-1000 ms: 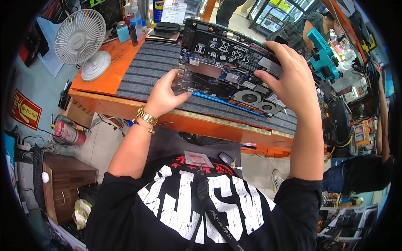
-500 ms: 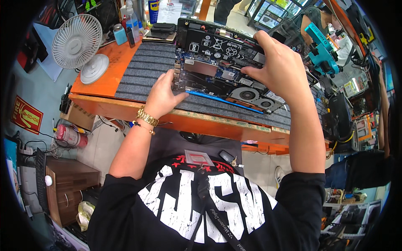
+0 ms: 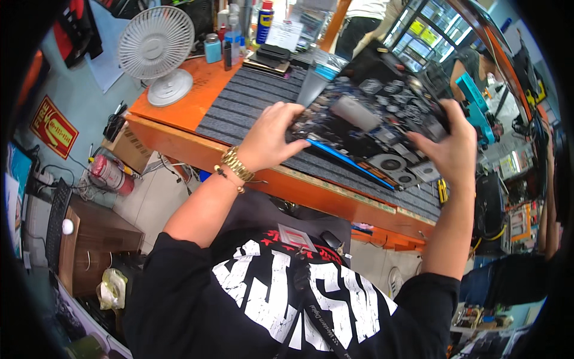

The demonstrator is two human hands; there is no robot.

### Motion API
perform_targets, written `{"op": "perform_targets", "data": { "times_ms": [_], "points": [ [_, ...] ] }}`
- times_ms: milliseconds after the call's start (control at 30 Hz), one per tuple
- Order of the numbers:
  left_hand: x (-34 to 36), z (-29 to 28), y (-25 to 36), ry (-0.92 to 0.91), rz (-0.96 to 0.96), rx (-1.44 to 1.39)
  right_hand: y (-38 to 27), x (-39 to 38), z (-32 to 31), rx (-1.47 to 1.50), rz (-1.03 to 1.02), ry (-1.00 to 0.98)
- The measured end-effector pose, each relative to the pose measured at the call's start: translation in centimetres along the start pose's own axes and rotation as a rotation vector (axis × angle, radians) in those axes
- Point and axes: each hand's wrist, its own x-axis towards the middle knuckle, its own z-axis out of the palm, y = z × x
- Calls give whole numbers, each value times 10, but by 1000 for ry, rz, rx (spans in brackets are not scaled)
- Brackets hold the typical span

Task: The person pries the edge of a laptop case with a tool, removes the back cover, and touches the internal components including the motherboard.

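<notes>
Dark, component-studded board of an opened laptop chassis is being held up off the grey ribbed mat, tilted and blurred, above the middle of the orange tabletop. The left hand is closing its grip on the near-left edge, fingers curled over the top and thumb beneath; the right hand is clamping the right edge in the same way, so both are fully wrapped on the chassis and neither is open. A blue strip is running along its near edge, and two round fans are showing near its lower right corner.

To handle this well, I judge the fingers should be staying on the frame edges, clear of the fans and small parts, with both hands turning together so the board is not twisting. Lowering it flat onto the mat, not the bare tabletop, looks safest. A white desk fan and several bottles are standing far left, well apart.
</notes>
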Motion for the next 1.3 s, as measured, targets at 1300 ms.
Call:
{"op": "perform_targets", "data": {
  "times_ms": [1300],
  "points": [
    [241, -99, 209, -515, 588, 398, 126, -70, 120, 1194, 275, 576]
  ]
}}
